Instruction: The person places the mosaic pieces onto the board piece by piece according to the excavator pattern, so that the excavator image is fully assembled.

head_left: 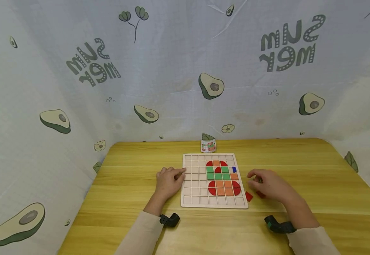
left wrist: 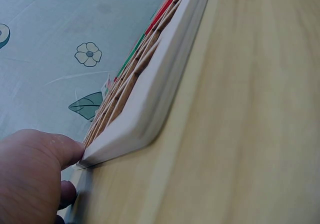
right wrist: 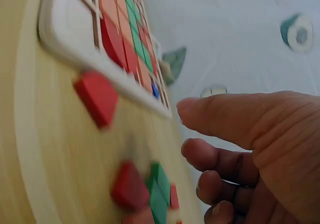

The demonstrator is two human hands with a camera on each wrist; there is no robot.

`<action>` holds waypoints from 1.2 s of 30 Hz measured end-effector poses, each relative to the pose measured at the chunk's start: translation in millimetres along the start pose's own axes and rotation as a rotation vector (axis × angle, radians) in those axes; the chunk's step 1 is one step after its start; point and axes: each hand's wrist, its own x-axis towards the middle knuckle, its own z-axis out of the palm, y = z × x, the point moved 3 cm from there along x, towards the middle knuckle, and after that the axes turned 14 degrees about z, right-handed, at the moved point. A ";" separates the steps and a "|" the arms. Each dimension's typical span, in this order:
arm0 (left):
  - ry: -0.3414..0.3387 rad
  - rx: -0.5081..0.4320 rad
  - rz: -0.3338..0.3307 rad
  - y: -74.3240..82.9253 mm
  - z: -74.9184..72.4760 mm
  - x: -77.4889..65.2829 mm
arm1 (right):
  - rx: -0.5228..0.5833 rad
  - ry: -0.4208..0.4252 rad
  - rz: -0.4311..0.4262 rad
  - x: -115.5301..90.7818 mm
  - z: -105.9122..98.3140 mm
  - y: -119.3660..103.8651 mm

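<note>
A pale wooden grid board lies flat on the table, its right half partly filled with red rounded pieces, orange squares and green squares. One blue piece sits near its right edge. My left hand rests at the board's left side; in the left wrist view its thumb touches the rim. To the right of the board, my right hand hovers over loose pieces with fingers loosely bent and nothing between them. Below it lie a red piece and green pieces.
Another loose red piece lies against the board's right edge. A small card with a colored pattern stands behind the board. The wooden table backs onto a white curtain printed with avocados.
</note>
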 end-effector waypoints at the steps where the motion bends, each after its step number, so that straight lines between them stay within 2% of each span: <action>1: 0.001 0.004 0.001 -0.2 0.0 0.0 | -0.003 0.015 0.008 0.8 -3.5 7.0; 9: -0.008 0.004 -0.003 -0.3 -0.4 -0.8 | -0.032 0.154 0.094 8.6 -21.9 53.4; 15: -0.005 0.003 0.000 0.4 -0.7 0.0 | -0.068 0.184 0.132 11.9 -25.2 70.0; 24: 0.001 0.001 0.004 0.8 -0.9 0.2 | -0.070 0.218 0.185 13.8 -26.6 74.9; 30: 0.003 0.005 0.009 -0.5 0.5 -0.4 | -0.084 0.231 0.161 14.3 -24.6 73.4; 36: 0.002 -0.003 0.009 0.0 0.5 -0.3 | -0.082 0.248 0.131 11.8 -21.7 59.3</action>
